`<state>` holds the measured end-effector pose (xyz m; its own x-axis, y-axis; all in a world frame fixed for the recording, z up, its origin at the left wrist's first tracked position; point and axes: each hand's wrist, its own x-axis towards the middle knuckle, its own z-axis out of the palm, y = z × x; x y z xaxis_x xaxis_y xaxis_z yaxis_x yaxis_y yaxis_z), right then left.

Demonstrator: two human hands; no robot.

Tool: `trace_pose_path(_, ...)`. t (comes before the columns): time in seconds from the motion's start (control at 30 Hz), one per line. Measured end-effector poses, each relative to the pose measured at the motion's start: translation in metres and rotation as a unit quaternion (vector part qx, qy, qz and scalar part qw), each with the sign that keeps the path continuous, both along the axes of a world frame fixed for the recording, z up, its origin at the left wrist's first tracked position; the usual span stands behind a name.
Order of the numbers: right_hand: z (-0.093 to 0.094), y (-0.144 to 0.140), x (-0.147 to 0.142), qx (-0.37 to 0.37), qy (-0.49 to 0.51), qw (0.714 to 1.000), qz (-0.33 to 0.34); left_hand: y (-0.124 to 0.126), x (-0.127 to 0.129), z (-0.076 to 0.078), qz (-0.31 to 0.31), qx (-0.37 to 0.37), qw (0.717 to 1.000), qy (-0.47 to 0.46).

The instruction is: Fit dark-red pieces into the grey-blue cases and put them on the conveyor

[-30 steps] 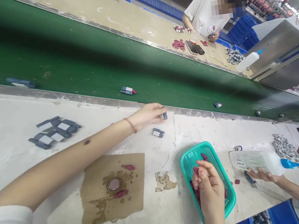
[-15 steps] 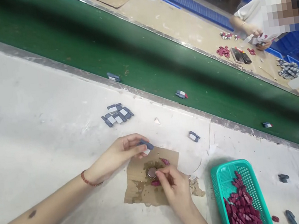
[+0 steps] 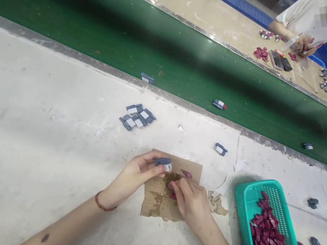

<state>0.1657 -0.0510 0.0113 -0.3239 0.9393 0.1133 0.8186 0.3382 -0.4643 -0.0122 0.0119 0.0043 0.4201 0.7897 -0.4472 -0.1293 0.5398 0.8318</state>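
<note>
My left hand (image 3: 141, 170) is closed around a small blue-grey plastic part (image 3: 163, 161) with a pale block on it, held above the brown cardboard (image 3: 154, 207). On that cardboard, my right hand (image 3: 194, 199) has thumb and fingers pinched together at a small round dish (image 3: 170, 185), which it partly covers. Whatever is between these fingertips is hidden. Wet brown stains surround the dish. One maroon piece (image 3: 187, 174) lies behind my right fingers, and another (image 3: 173, 197) shows partly beside them.
Several blue-grey and white parts (image 3: 137, 116) lie grouped on the white table, with a single one (image 3: 221, 149) farther right. A teal basket (image 3: 242, 212) holds maroon pieces. Beyond runs a green conveyor belt (image 3: 104, 45) carrying parts. Across it, a person's hands (image 3: 304, 45) work among pieces.
The view has shifted, so most things sit farther right. My left hand has turned the part, showing its pale end. My right fingers now cover more of the round dish.
</note>
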Motion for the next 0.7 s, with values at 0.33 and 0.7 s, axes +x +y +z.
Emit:
trace_pose_path(0.33,0.003,0.002,0.004,-0.123,0.11,0.984,-0.06,-0.004,0.004,0.002,-0.036,-0.014,0.999,-0.002)
trace_pose_path(0.7,0.011,0.007,0.012,-0.188,0.459,0.841,-0.217,-0.016,0.003,0.008,-0.214,0.179,0.954,0.107)
